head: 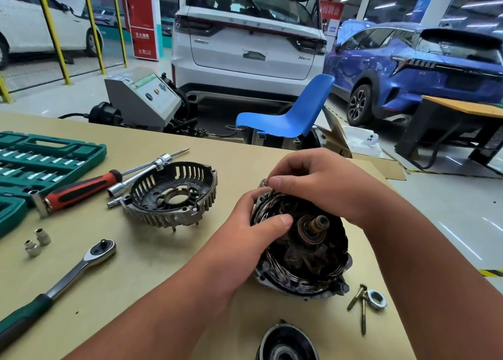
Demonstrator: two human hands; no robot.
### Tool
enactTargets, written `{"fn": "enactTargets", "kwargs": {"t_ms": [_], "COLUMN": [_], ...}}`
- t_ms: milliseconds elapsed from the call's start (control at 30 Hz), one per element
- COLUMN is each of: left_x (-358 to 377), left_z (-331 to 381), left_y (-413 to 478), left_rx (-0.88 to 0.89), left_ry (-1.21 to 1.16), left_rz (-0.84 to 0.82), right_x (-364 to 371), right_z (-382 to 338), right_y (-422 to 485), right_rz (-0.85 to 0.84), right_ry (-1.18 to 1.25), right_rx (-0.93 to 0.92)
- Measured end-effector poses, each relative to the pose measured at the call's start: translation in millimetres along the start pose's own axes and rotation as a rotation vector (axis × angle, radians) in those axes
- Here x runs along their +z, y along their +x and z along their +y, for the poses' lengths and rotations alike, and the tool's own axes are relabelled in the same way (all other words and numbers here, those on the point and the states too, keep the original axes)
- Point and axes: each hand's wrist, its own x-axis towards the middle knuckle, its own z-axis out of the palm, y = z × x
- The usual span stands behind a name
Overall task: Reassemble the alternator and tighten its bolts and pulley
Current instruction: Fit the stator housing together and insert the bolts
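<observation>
- On my feed, the alternator (pixel 302 248) sits on the table (pixel 163 251) at four o'clock from the frame's centre, with its copper windings and shaft bare.
- The left hand (pixel 261 229) grips its rim at nine o'clock, thumb on the windings. The right hand (pixel 313 180) pinches a small metal part (pixel 268 186) at eleven o'clock; I cannot tell which part.
- The cover (pixel 171 196) lies apart at nine o'clock, and the bolts (pixel 359 302) and nut (pixel 377 300) wait at five.
- My worry is that a slipped pinch drops the part into the windings.

Tabletop (pixel 141 264) tan; socket case (pixel 68 147) teal; screwdriver handle (pixel 81 188) red and black; ratchet (pixel 54 289) chrome, grip (pixel 24 317) dark green; alternator (pixel 307 253) black-brown, windings (pixel 296 283) coppery; end cover (pixel 147 212) grey, slotted; chair (pixel 294 114) blue.
</observation>
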Motion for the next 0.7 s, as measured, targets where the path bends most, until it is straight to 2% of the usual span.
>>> {"fn": "enactTargets", "kwargs": {"t_ms": [333,700], "left_x": [-0.2,0.7], "left_z": [0.5,1.0], "left_y": [-0.3,-0.8], "left_rx": [-0.007,-0.009], "left_ry": [-0.006,0.029], "left_rz": [-0.005,0.009], "right_x": [-0.1,4.3], "right_z": [-3.5,-1.1], "right_y": [-2.5,0.0], "right_rz": [-0.069,0.017], "right_ry": [0.095,0.035], "right_rx": [0.048,0.021]}}
